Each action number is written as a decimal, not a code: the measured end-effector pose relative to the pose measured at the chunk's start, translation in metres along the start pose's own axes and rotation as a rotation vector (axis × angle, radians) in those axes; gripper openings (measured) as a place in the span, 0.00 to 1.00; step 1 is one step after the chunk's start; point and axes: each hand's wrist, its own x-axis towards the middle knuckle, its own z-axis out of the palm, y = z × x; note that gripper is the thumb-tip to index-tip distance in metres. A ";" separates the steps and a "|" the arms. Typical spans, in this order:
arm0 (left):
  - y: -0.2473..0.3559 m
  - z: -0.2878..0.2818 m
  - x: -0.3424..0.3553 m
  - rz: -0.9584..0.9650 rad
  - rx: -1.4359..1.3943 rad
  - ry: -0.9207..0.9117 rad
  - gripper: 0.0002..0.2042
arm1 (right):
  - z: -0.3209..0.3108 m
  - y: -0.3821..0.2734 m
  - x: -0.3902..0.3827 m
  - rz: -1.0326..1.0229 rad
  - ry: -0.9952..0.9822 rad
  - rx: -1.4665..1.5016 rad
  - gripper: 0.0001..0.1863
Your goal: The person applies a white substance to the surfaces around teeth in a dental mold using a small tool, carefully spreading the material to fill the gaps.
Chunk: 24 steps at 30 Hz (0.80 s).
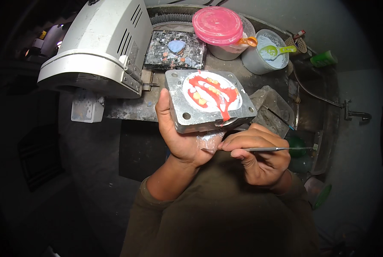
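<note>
A metal dental flask half (177, 99) was held up in front of the person's body, at the near edge of the table (125, 110), its filled face tilted upward. White plaster (233, 107) filled its oval well, and through it ran curving bands of red wax (224, 114), with small yellowish teeth (200, 100) set along them; one red strip ran out to the flask's near rim. The left hand (183, 144) gripped the flask from below and from its left side, thumb up along the edge, with a crumpled piece of clear plastic film (211, 138) against the palm just under the flask. The right hand (260, 156), just below the flask's near right corner, was closed in a pinch around a thin metal hand tool (266, 149), whose tip pointed left toward that film (whether it touched film or skin, I could not tell). Beyond the flask, slightly to its left, a blue lump (176, 46) lay on a dark, speckled slab (156, 49); farther left stood a white-cased machine (95, 38) with vent slots. Directly beyond the flask was a tub with a pink lid (217, 23), and right of that, a bucket of pale powder (251, 60) with a lime-green scoop (281, 50). Well to the flask's right, a faucet (358, 113) jutted from the wall.
</note>
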 end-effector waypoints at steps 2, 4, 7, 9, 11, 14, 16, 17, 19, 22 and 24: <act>0.000 0.000 -0.001 -0.003 -0.023 -0.007 0.32 | -0.005 0.002 -0.002 0.028 0.006 -0.003 0.05; 0.001 0.000 -0.001 -0.009 -0.047 -0.015 0.32 | -0.005 0.005 0.000 0.016 0.021 -0.028 0.05; 0.001 -0.001 -0.001 -0.007 -0.018 -0.028 0.32 | -0.002 0.008 0.001 -0.020 0.028 -0.074 0.04; 0.001 -0.002 -0.001 -0.015 -0.023 -0.041 0.32 | 0.001 0.007 0.000 -0.041 0.018 -0.056 0.05; 0.001 -0.004 0.000 -0.019 -0.027 -0.059 0.32 | -0.001 0.005 0.000 -0.035 0.008 -0.059 0.05; -0.002 -0.002 0.001 -0.012 0.000 -0.042 0.32 | -0.007 0.004 -0.005 -0.014 -0.015 -0.013 0.04; -0.002 -0.001 0.002 0.001 0.031 -0.010 0.32 | -0.013 0.001 -0.006 0.168 0.009 0.064 0.04; -0.002 -0.003 0.004 0.003 0.038 -0.033 0.32 | -0.015 -0.003 -0.005 0.165 0.010 0.063 0.04; -0.001 -0.006 0.004 0.005 0.045 -0.060 0.32 | -0.019 -0.009 -0.002 0.485 0.177 0.326 0.08; 0.000 -0.008 0.002 0.014 0.083 -0.037 0.32 | -0.025 -0.008 0.004 0.507 0.220 0.393 0.12; -0.001 -0.011 0.002 0.032 0.093 -0.056 0.32 | -0.028 -0.010 0.006 0.535 0.253 0.423 0.15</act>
